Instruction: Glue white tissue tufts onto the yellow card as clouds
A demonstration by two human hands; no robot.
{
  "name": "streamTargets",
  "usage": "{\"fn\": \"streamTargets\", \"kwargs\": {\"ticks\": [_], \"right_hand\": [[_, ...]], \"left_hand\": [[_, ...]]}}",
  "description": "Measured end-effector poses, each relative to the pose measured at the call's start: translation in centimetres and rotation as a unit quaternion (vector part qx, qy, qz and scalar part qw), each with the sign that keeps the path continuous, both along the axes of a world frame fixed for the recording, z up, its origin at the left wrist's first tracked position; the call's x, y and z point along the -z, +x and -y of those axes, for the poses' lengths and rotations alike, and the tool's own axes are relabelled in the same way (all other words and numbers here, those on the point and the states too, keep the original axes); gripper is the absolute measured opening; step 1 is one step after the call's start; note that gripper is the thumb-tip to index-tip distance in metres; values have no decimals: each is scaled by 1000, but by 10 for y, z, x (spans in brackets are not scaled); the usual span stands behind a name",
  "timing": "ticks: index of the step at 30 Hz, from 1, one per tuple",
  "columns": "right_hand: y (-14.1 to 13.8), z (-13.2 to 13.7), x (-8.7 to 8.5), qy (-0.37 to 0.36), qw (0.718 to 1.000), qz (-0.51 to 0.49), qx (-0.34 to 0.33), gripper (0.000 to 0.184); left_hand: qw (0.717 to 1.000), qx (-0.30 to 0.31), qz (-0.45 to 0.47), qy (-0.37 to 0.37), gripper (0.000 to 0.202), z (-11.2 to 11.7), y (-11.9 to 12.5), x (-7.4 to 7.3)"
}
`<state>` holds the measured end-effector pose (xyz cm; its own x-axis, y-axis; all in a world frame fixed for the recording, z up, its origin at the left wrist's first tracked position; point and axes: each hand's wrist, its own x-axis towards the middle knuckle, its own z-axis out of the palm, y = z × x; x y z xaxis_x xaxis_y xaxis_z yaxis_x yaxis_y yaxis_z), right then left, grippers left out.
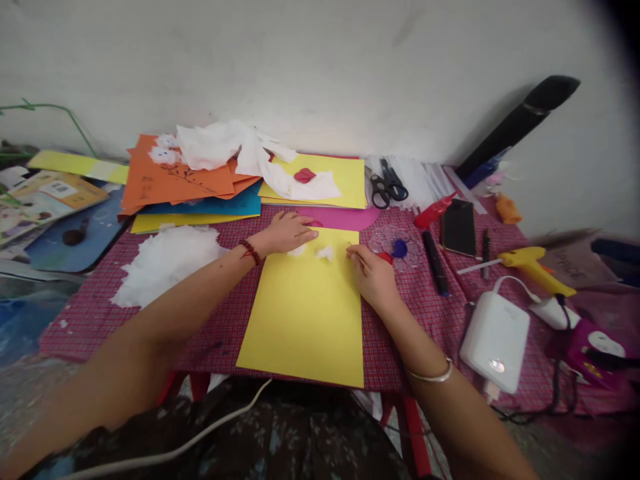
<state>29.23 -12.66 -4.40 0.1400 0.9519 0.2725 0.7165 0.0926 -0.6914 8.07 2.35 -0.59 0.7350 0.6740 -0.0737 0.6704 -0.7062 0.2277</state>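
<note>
A yellow paper sheet (307, 313) lies in front of me on the red checked tablecloth (220, 320). My left hand (287, 233) rests flat at the sheet's top edge, fingers stretched out, touching a small white cotton tuft (299, 251). A second cotton tuft (326, 253) sits just to its right. My right hand (370, 272) lies on the sheet's right upper edge with its fingers pinched together; whatever it may hold is too small to make out.
A cotton pile (163, 263) lies at the left. Orange, blue and yellow papers with tissue (220, 150) are stacked behind. Scissors (386, 183), a paint palette (397, 243), a black marker (436, 263), a phone (458, 227), a yellow glue gun (530, 265) and a white power bank (495, 340) lie at the right.
</note>
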Motion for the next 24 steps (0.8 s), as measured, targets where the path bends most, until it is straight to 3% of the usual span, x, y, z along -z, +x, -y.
{"fn": "streamTargets", "kwargs": {"ticks": [4, 8, 12, 16, 19, 24], "right_hand": [[0, -1, 1, -9, 1000, -1, 11, 25], [3, -2, 8, 9, 998, -58, 8, 26], [5, -3, 12, 19, 989, -146, -1, 25], [5, -4, 12, 16, 987, -159, 2, 24], [5, -5, 12, 16, 988, -157, -2, 24], [6, -5, 12, 5, 988, -155, 2, 25]], "left_hand": [[995, 2, -22, 102, 44, -5, -16, -9], [982, -17, 14, 187, 30, 13, -23, -16], [983, 96, 71, 137, 20, 42, -4, -16], [969, 208, 60, 120, 20, 58, 23, -14], [965, 227, 27, 128, 14, 58, 33, -11], [974, 189, 4, 122, 15, 50, 36, -10]]}}
